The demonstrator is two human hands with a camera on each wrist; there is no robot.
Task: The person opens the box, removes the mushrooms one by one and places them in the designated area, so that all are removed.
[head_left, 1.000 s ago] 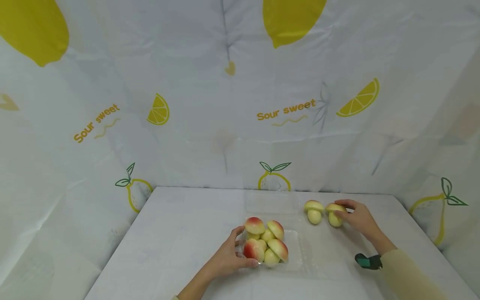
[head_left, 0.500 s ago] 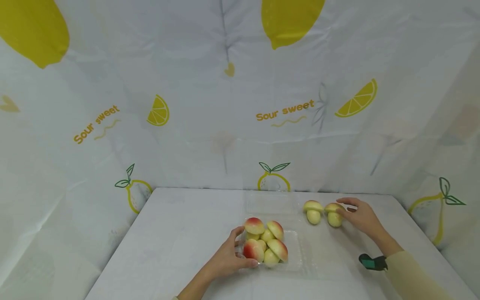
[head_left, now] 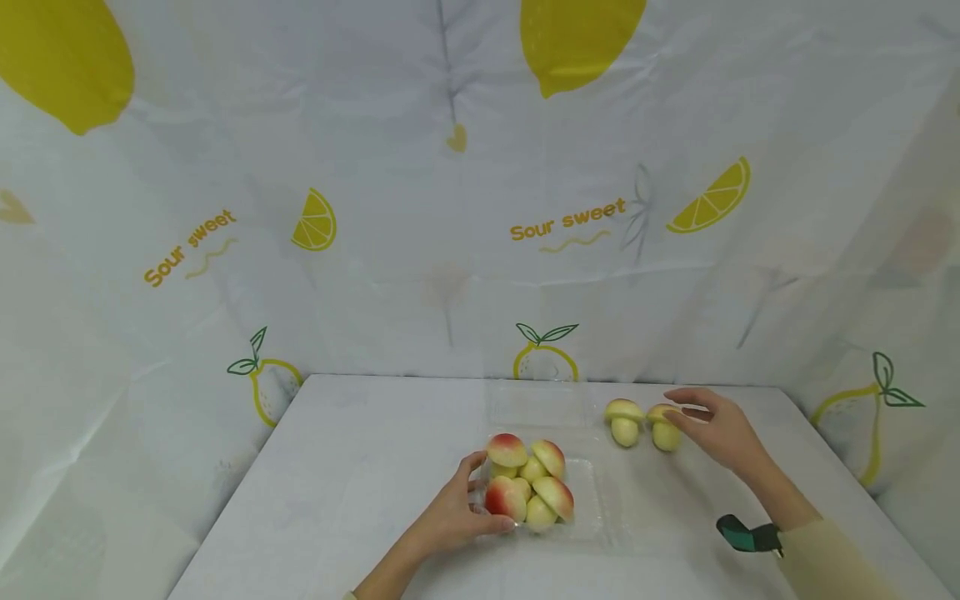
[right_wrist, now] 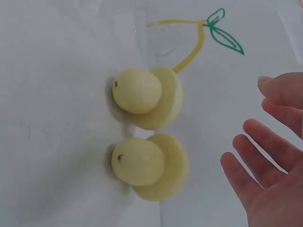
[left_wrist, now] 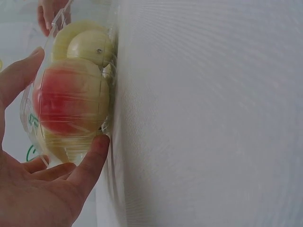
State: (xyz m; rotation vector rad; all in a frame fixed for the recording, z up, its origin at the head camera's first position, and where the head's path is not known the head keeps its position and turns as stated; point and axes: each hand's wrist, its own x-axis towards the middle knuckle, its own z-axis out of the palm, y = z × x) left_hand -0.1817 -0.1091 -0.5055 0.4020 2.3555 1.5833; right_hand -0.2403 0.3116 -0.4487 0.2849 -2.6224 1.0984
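My left hand (head_left: 450, 512) grips the near left side of a clear plastic container (head_left: 588, 500). Thumb and fingers spread along its wall in the left wrist view. Inside, several mushroom-shaped pieces (head_left: 507, 451) with red-and-yellow caps and pale stems fill the left half. To the right, a left loose mushroom (head_left: 624, 429) and a right loose mushroom (head_left: 665, 435) lie side by side, stems toward me. My right hand (head_left: 716, 429) hovers beside the right one, overlapping its cap in the head view. In the right wrist view its fingers (right_wrist: 258, 142) are spread and apart from both mushrooms.
The container's clear lid (head_left: 540, 404) lies folded back behind it. A white cloth printed with lemons (head_left: 547, 358) hangs along the table's back edge. A dark and green device (head_left: 738, 533) sits at my right wrist.
My right hand has let go of the right loose mushroom and drawn slightly up off its cap. The left hand and the container keep their place.
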